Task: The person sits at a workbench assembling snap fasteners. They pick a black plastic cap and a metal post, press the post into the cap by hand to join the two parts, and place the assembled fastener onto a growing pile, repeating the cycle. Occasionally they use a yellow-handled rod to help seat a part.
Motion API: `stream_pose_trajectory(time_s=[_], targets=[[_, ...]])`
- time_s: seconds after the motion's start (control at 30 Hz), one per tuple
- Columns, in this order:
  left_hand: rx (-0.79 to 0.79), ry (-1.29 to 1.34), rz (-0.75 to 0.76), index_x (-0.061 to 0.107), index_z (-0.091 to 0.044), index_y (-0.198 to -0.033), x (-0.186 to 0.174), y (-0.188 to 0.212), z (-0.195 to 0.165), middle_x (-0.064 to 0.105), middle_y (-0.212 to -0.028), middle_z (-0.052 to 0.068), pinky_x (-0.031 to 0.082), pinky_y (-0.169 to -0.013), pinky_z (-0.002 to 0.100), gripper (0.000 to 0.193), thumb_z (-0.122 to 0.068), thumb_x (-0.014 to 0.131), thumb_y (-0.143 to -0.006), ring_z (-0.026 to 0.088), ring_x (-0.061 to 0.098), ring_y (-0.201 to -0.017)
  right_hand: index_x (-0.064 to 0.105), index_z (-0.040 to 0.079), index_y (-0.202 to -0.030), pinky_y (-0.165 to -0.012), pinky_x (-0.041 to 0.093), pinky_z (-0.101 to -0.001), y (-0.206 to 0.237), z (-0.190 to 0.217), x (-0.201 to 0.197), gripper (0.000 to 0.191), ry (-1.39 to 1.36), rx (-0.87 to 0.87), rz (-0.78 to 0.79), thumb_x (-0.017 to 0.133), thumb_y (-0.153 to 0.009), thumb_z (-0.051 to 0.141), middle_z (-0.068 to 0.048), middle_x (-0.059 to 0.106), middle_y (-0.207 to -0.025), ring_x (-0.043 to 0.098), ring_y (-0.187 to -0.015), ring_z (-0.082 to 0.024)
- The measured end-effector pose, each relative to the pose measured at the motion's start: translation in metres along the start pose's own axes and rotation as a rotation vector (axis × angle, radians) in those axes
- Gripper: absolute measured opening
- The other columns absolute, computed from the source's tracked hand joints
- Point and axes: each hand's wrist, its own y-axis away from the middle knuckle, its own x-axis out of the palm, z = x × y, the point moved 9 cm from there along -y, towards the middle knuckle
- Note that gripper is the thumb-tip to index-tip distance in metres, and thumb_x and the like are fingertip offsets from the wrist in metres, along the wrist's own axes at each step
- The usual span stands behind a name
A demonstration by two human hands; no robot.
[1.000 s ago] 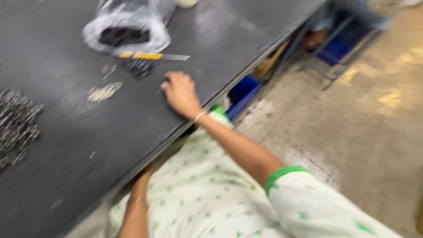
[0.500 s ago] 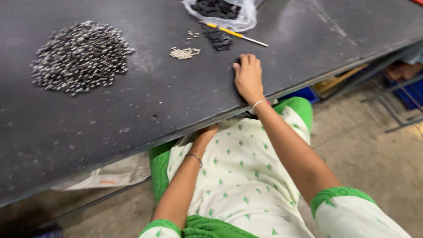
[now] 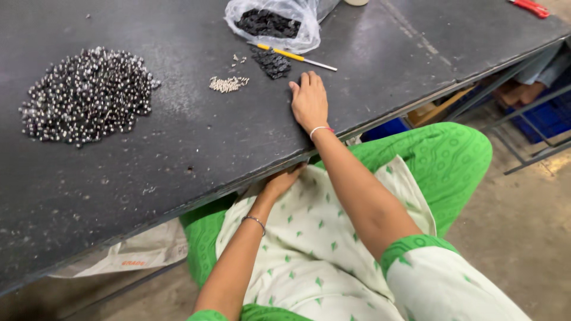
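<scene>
Right hand: the right hand (image 3: 310, 102) lies palm down on the worktop (image 3: 196, 142), fingers stretched flat and loose, grasping nothing.
Left hand: the left hand (image 3: 284, 180) sits below the front edge of the worktop, fingers curled up against its underside; whether it grips anything there cannot be told.
Nearest thing: a small black cluster (image 3: 271, 62) of parts lies just beyond the right fingertips, at about 11 o'clock from that hand, near but not touching.
Tool: a screwdriver (image 3: 292, 55) with a yellow handle lies beside the cluster at 12 o'clock from the right hand; its long axis runs from 10 o'clock to 4 o'clock, handle to the left, metal tip to the right.
Which hand is nearer: the right hand, clearly; the left hand is under the worktop and well apart from both.
Pale parts: a little heap of pale pins (image 3: 228, 84) lies at 9 o'clock from the right hand, near it.
Bag: a clear plastic bag (image 3: 275, 24) holding black parts stands past the screwdriver at 12 o'clock.
Big pile: a broad pile of shiny pieces (image 3: 86, 96) lies far off at 9 o'clock.
Far corner: a red tool (image 3: 529, 7) lies at 2 o'clock, well apart.
</scene>
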Motion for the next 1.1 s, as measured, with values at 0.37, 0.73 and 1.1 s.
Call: stream_pose_trajectory(time_s=[0.37,0.73,1.1], targets=[[-0.196,-0.507,0.424,0.067,0.003,-0.119,0.035,0.040,0.054,0.064,-0.123,0.030,0.045,-0.102,0.053,0.063,-0.050,0.035,-0.105,0.046,0.059,-0.119,0.061,0.004,-0.129,-0.108,0.038,-0.0466,-0.007,-0.015,-0.012,0.052,0.191,0.223,-0.016,0.056,-0.099,0.047,-0.017,0.057,-0.139,0.051,-0.130,-0.032],[-0.034,-0.207,0.173,0.072,-0.007,-0.122,-0.052,0.020,0.046,0.069,-0.121,0.023,0.049,-0.102,0.049,0.050,-0.039,0.041,-0.100,0.040,0.065,-0.115,0.061,0.008,-0.130,-0.109,0.035,-0.0463,-0.009,-0.024,-0.015,0.052,0.142,0.304,-0.040,0.054,-0.098,0.049,-0.012,0.057,-0.141,0.048,-0.133,-0.030],[-0.346,-0.712,0.158,0.070,-0.008,-0.125,-0.097,0.037,0.088,0.064,-0.129,0.021,0.045,-0.107,0.048,0.055,-0.046,0.040,-0.101,0.039,0.060,-0.123,0.064,0.009,-0.127,-0.108,0.037,-0.0471,-0.012,-0.023,-0.013,0.048,0.162,0.269,-0.077,0.056,-0.099,0.047,-0.011,0.058,-0.139,0.050,-0.131,-0.031]])
